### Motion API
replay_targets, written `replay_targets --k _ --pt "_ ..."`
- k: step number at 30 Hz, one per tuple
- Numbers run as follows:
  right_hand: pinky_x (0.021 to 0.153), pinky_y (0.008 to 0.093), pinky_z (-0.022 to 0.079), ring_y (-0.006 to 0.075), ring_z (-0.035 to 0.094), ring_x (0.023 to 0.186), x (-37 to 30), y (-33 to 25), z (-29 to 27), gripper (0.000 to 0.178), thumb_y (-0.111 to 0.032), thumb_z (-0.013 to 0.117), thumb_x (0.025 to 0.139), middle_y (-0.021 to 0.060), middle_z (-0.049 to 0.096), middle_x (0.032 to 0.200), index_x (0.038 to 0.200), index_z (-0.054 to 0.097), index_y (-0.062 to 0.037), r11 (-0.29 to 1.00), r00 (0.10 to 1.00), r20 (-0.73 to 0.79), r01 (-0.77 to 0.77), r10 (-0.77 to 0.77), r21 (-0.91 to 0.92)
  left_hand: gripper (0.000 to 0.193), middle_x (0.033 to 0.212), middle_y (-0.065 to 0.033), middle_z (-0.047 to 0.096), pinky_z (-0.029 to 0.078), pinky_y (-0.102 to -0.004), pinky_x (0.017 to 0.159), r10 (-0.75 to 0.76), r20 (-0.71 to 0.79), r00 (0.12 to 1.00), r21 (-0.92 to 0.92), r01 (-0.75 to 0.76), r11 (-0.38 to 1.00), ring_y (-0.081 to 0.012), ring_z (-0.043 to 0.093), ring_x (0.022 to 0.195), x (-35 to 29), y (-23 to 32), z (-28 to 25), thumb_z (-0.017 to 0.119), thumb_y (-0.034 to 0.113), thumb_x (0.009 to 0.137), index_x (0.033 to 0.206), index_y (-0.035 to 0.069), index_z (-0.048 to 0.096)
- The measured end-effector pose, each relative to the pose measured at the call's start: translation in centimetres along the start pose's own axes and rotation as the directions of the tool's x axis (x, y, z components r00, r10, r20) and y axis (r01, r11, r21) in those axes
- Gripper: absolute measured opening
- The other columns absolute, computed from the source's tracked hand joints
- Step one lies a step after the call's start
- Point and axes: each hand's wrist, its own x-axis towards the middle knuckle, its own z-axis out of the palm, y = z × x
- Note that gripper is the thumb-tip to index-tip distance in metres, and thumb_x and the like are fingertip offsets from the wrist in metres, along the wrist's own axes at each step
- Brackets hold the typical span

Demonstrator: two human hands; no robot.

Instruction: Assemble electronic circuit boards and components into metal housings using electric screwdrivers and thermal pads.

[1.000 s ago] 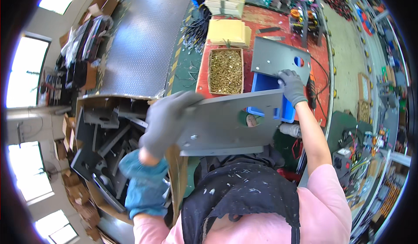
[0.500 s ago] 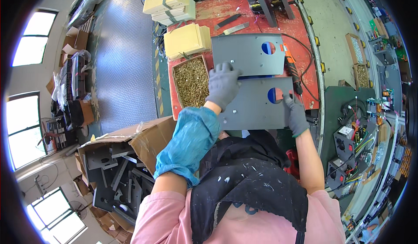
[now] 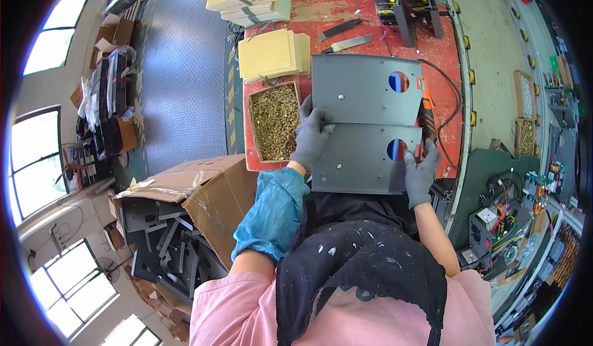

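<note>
Two grey metal panels, each with a round hole and small studs, lie edge to edge on the red worktable. The far panel (image 3: 364,90) and the near panel (image 3: 361,167) meet along a thin seam. My left hand (image 3: 312,137), in a grey glove with a blue sleeve above it, holds the panels' left edges by the seam, thumb on top. My right hand (image 3: 421,173), gloved too, grips the near panel's right edge, its thumb close to the hole. An orange and black power screwdriver (image 3: 427,114) lies just beyond the panels' right edge.
Left of the panels stands a box of small brass-coloured fasteners (image 3: 275,124), with stacked cream sheets (image 3: 272,56) behind. A file-like tool (image 3: 349,43) and coil-bearing assemblies (image 3: 404,6) lie farther back. A carton of dark metal parts (image 3: 213,204) stands at lower left.
The near panel has come up against the far one, closing the gap between them. My left hand has slid from the panels' top face to their left edge. The view has shifted slightly.
</note>
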Motion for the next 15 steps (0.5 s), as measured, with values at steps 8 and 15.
replay_targets --k 8,15 --pt "0.092 0.0413 0.042 0.0338 0.050 0.107 5.4 -12.9 2.8 0.041 -0.017 0.064 0.083 0.0178 0.050 0.115 0.120 0.052 -0.0026 0.820 0.819 -0.026 0.573 -0.573 -0.004 0.041 0.140 -0.0231 0.034 0.033 -0.0512 0.106 0.290 -0.092 0.953 0.320 -0.248 0.915 -0.0464 0.033 0.130 2.0 0.9 -3.8 0.071 0.035 0.075 0.108 0.013 0.058" --pt "0.088 0.0422 0.043 0.0332 0.053 0.102 10.2 -22.9 11.9 0.034 -0.013 0.065 0.078 0.0119 0.057 0.108 0.110 0.059 -0.0090 0.651 0.640 0.125 0.755 -0.758 0.076 0.054 0.143 -0.0209 0.034 0.021 -0.0530 0.109 -0.017 -0.451 0.892 0.601 0.318 0.733 -0.0417 0.028 0.133 12.8 -9.0 -12.7 0.068 0.048 0.078 0.124 0.023 0.058"
